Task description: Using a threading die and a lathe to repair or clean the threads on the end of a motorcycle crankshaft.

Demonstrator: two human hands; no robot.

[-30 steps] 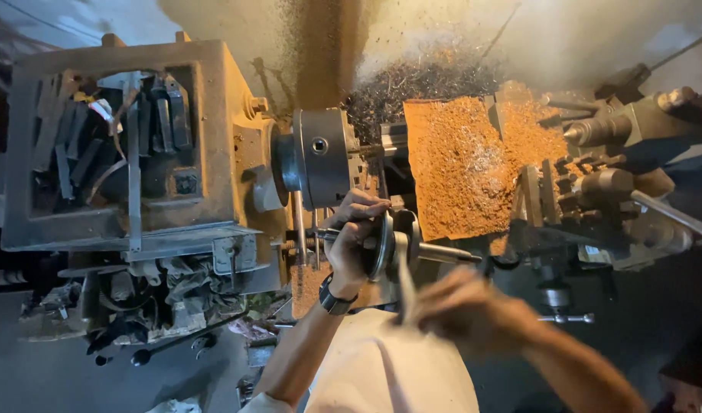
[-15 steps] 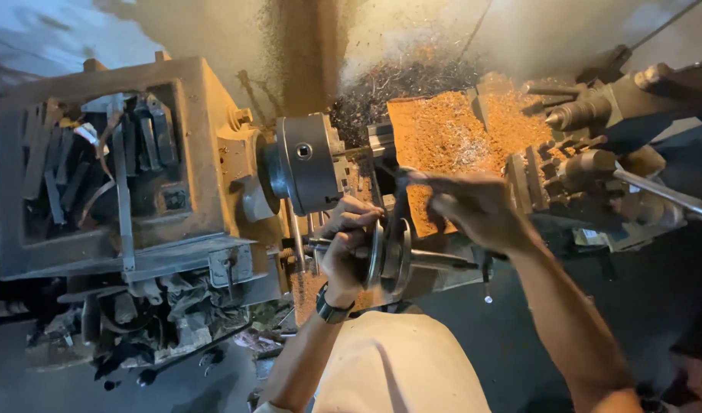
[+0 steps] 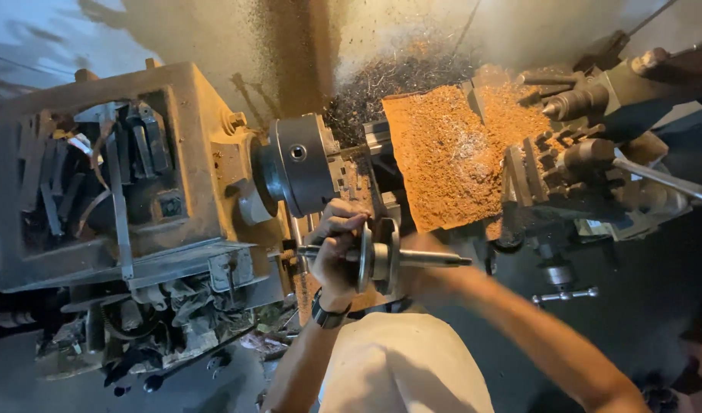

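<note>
Below the lathe chuck (image 3: 303, 164), the left hand (image 3: 337, 248) curls its fingers around a flanged metal shaft (image 3: 385, 258); the right hand hides behind it, grip unclear.

Left hand (image 3: 337, 248) grips a flanged shaft (image 3: 381, 258) beside the lathe chuck (image 3: 299, 164).

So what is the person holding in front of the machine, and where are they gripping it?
The left hand grips a metal shaft with a disc by the end left of the disc. The right hand is hidden behind the disc, so its hold cannot be told.
</note>
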